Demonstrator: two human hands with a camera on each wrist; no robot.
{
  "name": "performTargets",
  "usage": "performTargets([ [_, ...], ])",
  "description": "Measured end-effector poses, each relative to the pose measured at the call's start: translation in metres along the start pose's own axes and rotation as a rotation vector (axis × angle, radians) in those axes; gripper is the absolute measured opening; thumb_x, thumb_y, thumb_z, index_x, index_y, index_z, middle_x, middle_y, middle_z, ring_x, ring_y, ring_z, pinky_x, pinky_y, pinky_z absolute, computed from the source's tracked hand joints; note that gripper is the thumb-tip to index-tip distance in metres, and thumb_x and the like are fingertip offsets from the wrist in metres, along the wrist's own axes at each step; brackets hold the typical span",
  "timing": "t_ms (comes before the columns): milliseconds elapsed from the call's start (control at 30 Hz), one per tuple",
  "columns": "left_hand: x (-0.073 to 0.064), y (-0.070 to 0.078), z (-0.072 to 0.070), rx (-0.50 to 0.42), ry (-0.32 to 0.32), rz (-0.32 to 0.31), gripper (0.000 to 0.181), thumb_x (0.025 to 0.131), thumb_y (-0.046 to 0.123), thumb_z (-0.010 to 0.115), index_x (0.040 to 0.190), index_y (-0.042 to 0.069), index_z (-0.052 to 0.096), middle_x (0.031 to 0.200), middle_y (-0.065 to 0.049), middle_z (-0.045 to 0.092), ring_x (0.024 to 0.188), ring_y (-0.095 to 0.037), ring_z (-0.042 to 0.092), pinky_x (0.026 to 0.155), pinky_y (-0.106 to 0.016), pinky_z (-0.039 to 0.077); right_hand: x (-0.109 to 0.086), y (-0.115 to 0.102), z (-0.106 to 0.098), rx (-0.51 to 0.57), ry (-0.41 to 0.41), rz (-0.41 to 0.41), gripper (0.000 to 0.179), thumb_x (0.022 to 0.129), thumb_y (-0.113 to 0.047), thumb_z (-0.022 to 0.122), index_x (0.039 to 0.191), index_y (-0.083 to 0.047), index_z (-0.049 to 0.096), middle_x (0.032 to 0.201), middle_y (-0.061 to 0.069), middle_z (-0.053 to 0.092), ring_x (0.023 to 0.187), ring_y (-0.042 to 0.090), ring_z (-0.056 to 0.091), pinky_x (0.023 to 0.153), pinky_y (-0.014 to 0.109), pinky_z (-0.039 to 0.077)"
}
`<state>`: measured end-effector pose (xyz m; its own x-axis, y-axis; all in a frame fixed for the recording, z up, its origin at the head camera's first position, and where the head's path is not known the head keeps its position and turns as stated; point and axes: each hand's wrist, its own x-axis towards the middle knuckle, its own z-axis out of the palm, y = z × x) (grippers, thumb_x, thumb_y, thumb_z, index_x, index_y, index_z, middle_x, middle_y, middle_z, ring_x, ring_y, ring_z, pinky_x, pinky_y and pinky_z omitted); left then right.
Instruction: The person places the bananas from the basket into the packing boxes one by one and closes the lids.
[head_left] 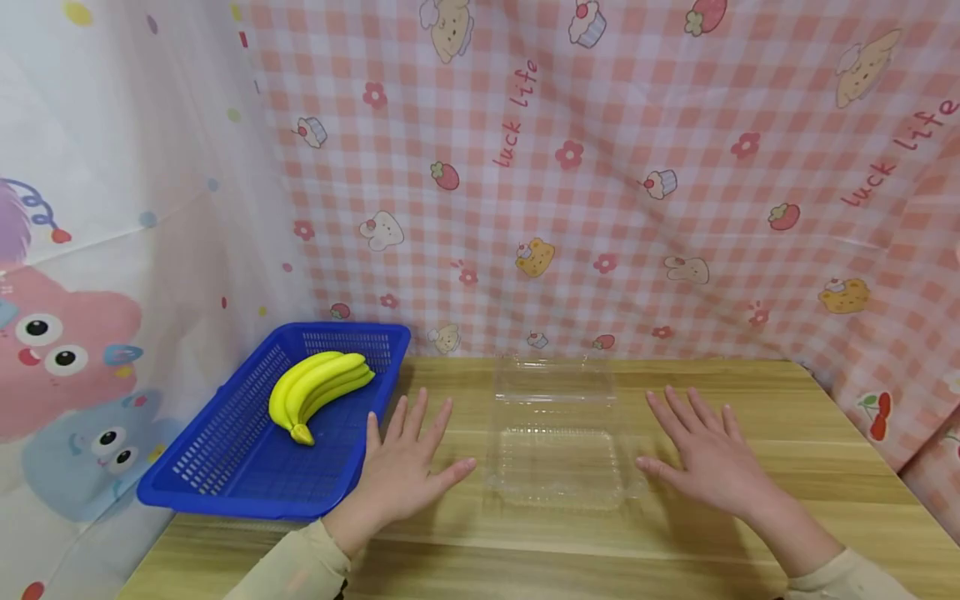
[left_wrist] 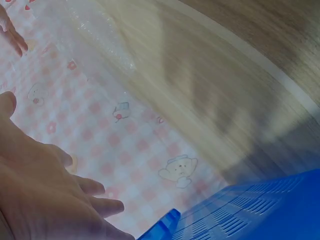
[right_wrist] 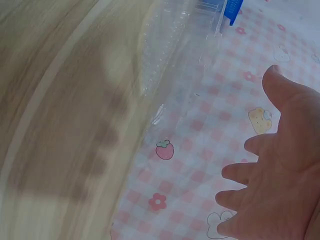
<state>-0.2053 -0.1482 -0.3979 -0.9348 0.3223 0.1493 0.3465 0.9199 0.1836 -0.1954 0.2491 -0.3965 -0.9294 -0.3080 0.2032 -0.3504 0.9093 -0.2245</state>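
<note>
A big pink checked cloth [head_left: 637,100] with little cupcakes and strawberries hangs at the back. In front of it is the wooden tabletop [head_left: 525,554]. On the left side sits a blue basket [head_left: 240,507] with lots of small holes. The clear box [head_left: 558,467] is in the middle, with its lid up, between the two hands. The left hand [head_left: 405,471] and right hand [head_left: 708,467] have their fingers spread wide and hold nothing. Yellow bananas [head_left: 318,392] lie in a bunch inside the basket.
</note>
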Motion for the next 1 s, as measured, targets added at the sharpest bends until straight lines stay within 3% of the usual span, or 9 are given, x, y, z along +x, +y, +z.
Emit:
performTargets([
  [133, -0.001, 0.000, -0.001, -0.001, 0.042, 0.025, 0.088, 0.090, 0.075, 0.041, 0.158, 0.019, 0.028, 0.163, -0.016, 0.011, 0.148, -0.041, 0.005, 0.110, -0.071, -0.005, 0.002, 0.001, 0.003, 0.043, 0.044, -0.010, 0.088, 0.092, -0.053, 0.064, 0.156, -0.004, 0.028, 0.155, 0.029, 0.026, 0.141, 0.053, 0.018, 0.107, 0.074, 0.009],
  [333, -0.004, 0.002, -0.003, -0.016, 0.119, 0.068, 0.085, 0.090, 0.070, 0.051, 0.155, 0.017, 0.036, 0.160, -0.018, 0.023, 0.147, -0.042, 0.014, 0.111, -0.070, -0.001, 0.007, 0.002, 0.007, 0.223, 0.155, -0.030, 0.083, 0.091, -0.036, 0.071, 0.152, 0.004, 0.031, 0.148, 0.033, 0.035, 0.133, 0.057, 0.030, 0.105, 0.072, 0.023],
  [533, -0.006, 0.002, -0.003, 0.014, 0.219, 0.128, 0.083, 0.087, 0.068, 0.056, 0.150, 0.016, 0.045, 0.154, -0.017, 0.037, 0.142, -0.042, 0.030, 0.111, -0.070, 0.009, 0.008, 0.000, 0.010, 0.427, 0.185, 0.051, 0.074, 0.094, -0.026, 0.068, 0.150, 0.007, 0.032, 0.146, 0.034, 0.037, 0.130, 0.054, 0.038, 0.103, 0.068, 0.032],
  [733, -0.009, 0.001, -0.004, 0.023, 0.313, 0.183, 0.080, 0.084, 0.064, 0.063, 0.146, 0.015, 0.051, 0.146, -0.015, 0.048, 0.134, -0.040, 0.042, 0.110, -0.069, 0.016, 0.008, 0.000, 0.017, 0.644, 0.155, 0.136, 0.069, 0.100, -0.023, 0.060, 0.153, 0.006, 0.026, 0.146, 0.034, 0.039, 0.129, 0.052, 0.042, 0.102, 0.063, 0.038],
  [800, -0.010, 0.000, -0.004, 0.031, 0.339, 0.202, 0.079, 0.084, 0.063, 0.065, 0.146, 0.015, 0.051, 0.144, -0.014, 0.051, 0.132, -0.039, 0.044, 0.110, -0.067, 0.020, 0.008, 0.001, 0.019, 0.700, 0.146, 0.168, 0.068, 0.101, -0.023, 0.058, 0.153, 0.005, 0.024, 0.145, 0.034, 0.040, 0.128, 0.051, 0.044, 0.102, 0.058, 0.041],
  [900, -0.012, -0.004, -0.005, 0.039, 0.380, 0.234, 0.078, 0.083, 0.061, 0.066, 0.145, 0.016, 0.052, 0.141, -0.012, 0.054, 0.129, -0.035, 0.048, 0.110, -0.065, 0.024, 0.009, 0.002, 0.023, 0.765, 0.138, 0.206, 0.067, 0.102, -0.023, 0.057, 0.153, 0.005, 0.024, 0.143, 0.034, 0.042, 0.127, 0.048, 0.047, 0.099, 0.037, 0.047],
  [1000, -0.014, -0.008, -0.006, 0.026, 0.425, 0.268, 0.074, 0.083, 0.058, 0.068, 0.143, 0.017, 0.055, 0.137, -0.009, 0.058, 0.126, -0.033, 0.051, 0.109, -0.063, 0.028, 0.010, 0.005, 0.026, 0.811, 0.124, 0.234, 0.065, 0.103, -0.023, 0.055, 0.153, 0.006, 0.025, 0.142, 0.034, 0.044, 0.128, 0.045, 0.047, 0.094, 0.022, 0.045],
])
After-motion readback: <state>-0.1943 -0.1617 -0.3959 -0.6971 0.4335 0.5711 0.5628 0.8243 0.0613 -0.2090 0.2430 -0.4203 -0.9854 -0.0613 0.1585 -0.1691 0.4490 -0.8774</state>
